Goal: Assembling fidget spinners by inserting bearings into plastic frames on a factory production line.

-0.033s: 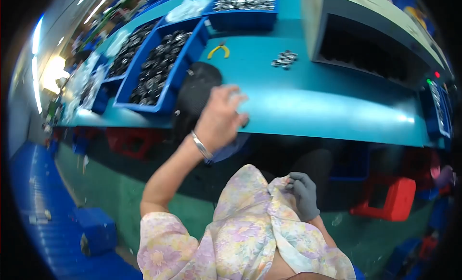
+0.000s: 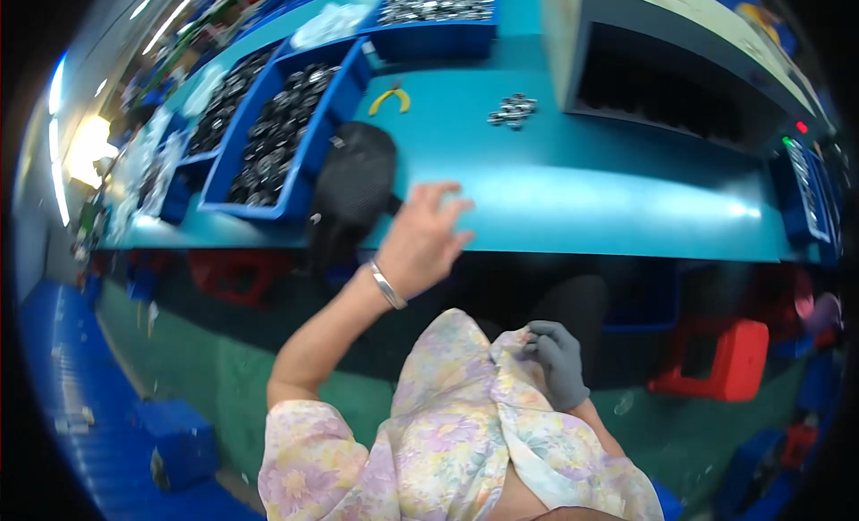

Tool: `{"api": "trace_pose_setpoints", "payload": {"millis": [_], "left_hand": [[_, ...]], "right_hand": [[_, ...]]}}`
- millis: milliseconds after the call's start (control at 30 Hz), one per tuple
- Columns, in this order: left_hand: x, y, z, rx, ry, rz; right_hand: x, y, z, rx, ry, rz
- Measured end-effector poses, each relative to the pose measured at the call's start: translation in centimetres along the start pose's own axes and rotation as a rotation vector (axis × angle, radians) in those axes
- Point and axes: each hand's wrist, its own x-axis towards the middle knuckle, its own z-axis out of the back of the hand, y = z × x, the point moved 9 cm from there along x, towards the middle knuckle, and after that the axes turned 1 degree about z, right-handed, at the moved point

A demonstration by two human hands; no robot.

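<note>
My bare left hand [image 2: 427, 239], with a silver bracelet [image 2: 386, 285] at its wrist, is over the front edge of the blue-green table [image 2: 591, 226]. Its fingers are spread and nothing shows in them. Just left of it, a black bag-like thing [image 2: 358, 176] lies at the table edge, partly hanging over. My right hand [image 2: 561, 364] wears a grey glove and is low in front of my body. Its fingers are curled on the front edge of my floral shirt [image 2: 447, 414]; the fingertips are partly hidden.
Blue bins of shiny black parts [image 2: 286, 132] stand left, and a bin of silvery parts [image 2: 437, 6] behind. Yellow-handled pliers [image 2: 391, 100] and a small pile of metal parts [image 2: 513, 111] lie mid-table. A box-shaped machine [image 2: 680, 82] is at right; a red stool [image 2: 729, 364] stands below.
My left hand has drawn back slightly from the table toward me. The table and its things have shifted a little left in view. My right hand stays at the shirt.
</note>
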Motion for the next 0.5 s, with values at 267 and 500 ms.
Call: {"api": "trace_pose_setpoints", "payload": {"millis": [267, 500], "left_hand": [[3.2, -4.3, -13.2, -0.262, -0.039, -0.052], [4.7, -2.8, -15.0, -0.153, -0.07, -0.051]], "right_hand": [[2.1, 11.2, 4.2, -0.323, -0.078, 0.312], [15.0, 29.2, 7.1, -0.797, -0.218, 0.683]]}}
